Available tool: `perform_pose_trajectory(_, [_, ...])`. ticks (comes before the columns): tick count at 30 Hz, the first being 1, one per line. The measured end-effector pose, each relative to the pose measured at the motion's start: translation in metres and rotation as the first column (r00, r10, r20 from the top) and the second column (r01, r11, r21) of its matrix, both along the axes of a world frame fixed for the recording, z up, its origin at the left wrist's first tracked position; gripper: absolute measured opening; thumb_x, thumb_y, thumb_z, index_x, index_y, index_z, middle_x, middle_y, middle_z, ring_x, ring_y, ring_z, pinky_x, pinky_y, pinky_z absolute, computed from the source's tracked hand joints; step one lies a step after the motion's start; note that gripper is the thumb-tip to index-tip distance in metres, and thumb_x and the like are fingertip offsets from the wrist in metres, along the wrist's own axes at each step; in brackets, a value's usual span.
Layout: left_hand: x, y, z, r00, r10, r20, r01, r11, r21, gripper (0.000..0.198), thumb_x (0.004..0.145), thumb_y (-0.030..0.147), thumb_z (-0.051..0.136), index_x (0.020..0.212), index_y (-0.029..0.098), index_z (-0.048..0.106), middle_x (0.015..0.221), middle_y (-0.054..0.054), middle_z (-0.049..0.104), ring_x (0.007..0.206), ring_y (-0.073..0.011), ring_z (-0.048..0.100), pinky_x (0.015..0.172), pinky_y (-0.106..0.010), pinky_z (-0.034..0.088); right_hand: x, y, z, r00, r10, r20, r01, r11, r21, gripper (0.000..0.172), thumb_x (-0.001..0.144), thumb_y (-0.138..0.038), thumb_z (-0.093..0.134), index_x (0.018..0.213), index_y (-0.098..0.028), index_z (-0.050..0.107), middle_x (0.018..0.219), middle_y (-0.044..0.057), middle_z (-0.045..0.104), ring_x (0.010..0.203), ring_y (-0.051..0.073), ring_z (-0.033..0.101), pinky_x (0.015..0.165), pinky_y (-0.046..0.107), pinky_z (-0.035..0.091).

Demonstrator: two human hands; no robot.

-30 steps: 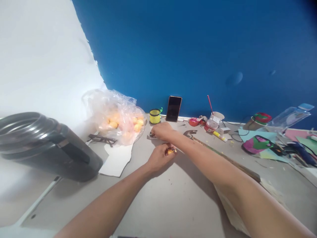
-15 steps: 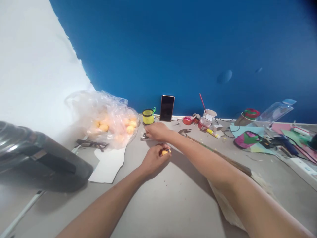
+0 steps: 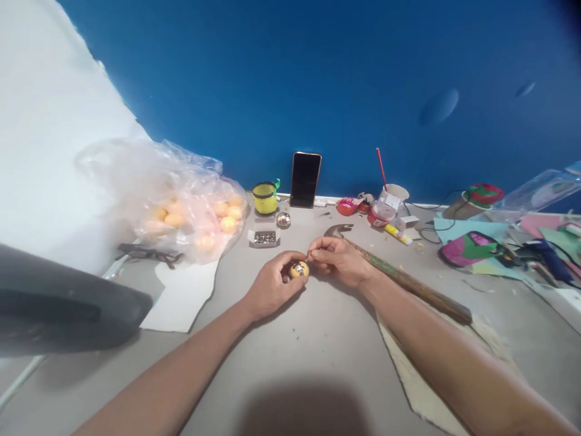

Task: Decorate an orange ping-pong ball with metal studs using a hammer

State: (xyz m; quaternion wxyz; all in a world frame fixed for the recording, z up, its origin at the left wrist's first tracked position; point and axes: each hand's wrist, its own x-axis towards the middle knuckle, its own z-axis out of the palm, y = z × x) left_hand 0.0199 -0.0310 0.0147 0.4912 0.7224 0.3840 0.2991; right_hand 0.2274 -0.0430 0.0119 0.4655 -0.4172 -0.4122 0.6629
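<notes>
My left hand [image 3: 271,287] is closed on a small orange ball [image 3: 299,270] with a dark and shiny spot on its face, held just above the grey table [image 3: 318,339]. My right hand [image 3: 338,260] is pinched right beside the ball, fingertips touching its upper right side; what the pinch holds is too small to make out. A small open box of shiny studs [image 3: 264,238] lies a little behind the hands, and a single silver stud [image 3: 284,219] lies behind that.
A clear plastic bag of orange balls [image 3: 181,206] sits at the left, with black glasses [image 3: 146,254] and white paper [image 3: 179,297] beside it. A hammer [image 3: 399,280] lies under my right forearm. A yellow cup [image 3: 265,198], a phone [image 3: 305,180], craft clutter and cables line the blue wall.
My right hand drew back from the stud box to the ball in my left hand. The view shifted, and the dark object at left slid lower.
</notes>
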Motion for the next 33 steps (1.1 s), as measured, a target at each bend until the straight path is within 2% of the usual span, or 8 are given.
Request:
perform_pose_trajectory(2, [-0.002,0.002,0.001,0.999,0.034,0.011,-0.033,0.998,-0.062,0.037,0.087,0.038,0.067,0.119,0.018,0.066,0.095,-0.005,0.072,0.08,-0.0177,0.065,0.072,-0.028,0.051,0.003,0.003,-0.003,0.998,0.056,-0.026,-0.056,0.998,0.008,0.037,0.066,-0.042,0.093,0.08,-0.016,0.07,0.071,0.0,0.065,0.053,0.007,0.043,0.051,0.022,0.029])
perform_pose_trajectory(5, [-0.004,0.005,-0.001,0.996,0.069,0.055,-0.064,0.993,-0.096,0.04,0.09,0.044,0.066,0.121,0.018,0.064,0.089,-0.004,0.07,0.078,-0.0174,0.065,0.071,-0.028,0.051,0.005,0.007,-0.005,0.994,0.103,-0.022,-0.103,0.995,0.008,0.034,0.068,-0.04,0.092,0.08,-0.015,0.073,0.074,0.002,0.068,0.053,0.006,0.045,0.05,0.022,0.028])
perform_pose_trajectory(8, [-0.004,0.006,-0.005,0.993,0.09,0.074,-0.083,0.992,-0.095,0.042,0.088,0.043,0.071,0.12,0.018,0.064,0.094,-0.005,0.07,0.081,-0.0176,0.066,0.074,-0.028,0.052,0.003,0.007,-0.006,0.995,0.101,0.012,-0.101,0.995,0.011,0.031,0.069,-0.039,0.091,0.081,-0.015,0.075,0.074,0.003,0.071,0.053,0.007,0.046,0.05,0.022,0.031])
perform_pose_trajectory(13, [-0.003,0.006,-0.011,0.991,0.103,0.083,-0.095,0.991,-0.094,0.047,0.086,0.041,0.074,0.125,0.018,0.064,0.113,-0.009,0.071,0.091,-0.0194,0.066,0.081,-0.031,0.054,-0.003,0.003,-0.002,0.995,0.075,0.068,-0.076,0.997,0.019,0.027,0.071,-0.036,0.09,0.082,-0.015,0.077,0.072,0.004,0.072,0.053,0.008,0.047,0.05,0.022,0.032])
perform_pose_trajectory(17, [-0.002,0.005,-0.01,0.991,0.107,0.076,-0.094,0.983,-0.159,0.048,0.086,0.042,0.075,0.126,0.018,0.063,0.103,-0.007,0.071,0.089,-0.0205,0.067,0.079,-0.032,0.054,-0.005,0.002,-0.001,0.996,0.054,0.076,-0.055,0.998,0.003,0.027,0.07,-0.036,0.09,0.081,-0.015,0.078,0.069,0.003,0.071,0.052,0.007,0.046,0.049,0.023,0.032])
perform_pose_trajectory(24, [-0.001,0.002,-0.008,0.993,0.112,0.041,-0.109,0.992,-0.066,0.038,0.086,0.038,0.074,0.118,0.019,0.067,0.109,-0.008,0.07,0.08,-0.0168,0.061,0.072,-0.029,0.05,-0.004,0.003,0.001,0.995,0.061,0.074,-0.059,0.998,-0.021,0.028,0.069,-0.036,0.091,0.079,-0.014,0.077,0.061,0.0,0.066,0.049,0.006,0.045,0.048,0.022,0.032])
perform_pose_trajectory(33, [-0.001,0.004,-0.008,0.992,0.11,0.056,-0.106,0.992,-0.071,0.037,0.083,0.04,0.076,0.112,0.018,0.069,0.106,-0.008,0.07,0.079,-0.0172,0.062,0.071,-0.029,0.05,-0.005,0.002,0.004,0.991,0.054,0.126,-0.051,0.998,-0.03,0.032,0.067,-0.04,0.092,0.079,-0.014,0.077,0.068,0.003,0.07,0.049,0.007,0.047,0.047,0.023,0.036])
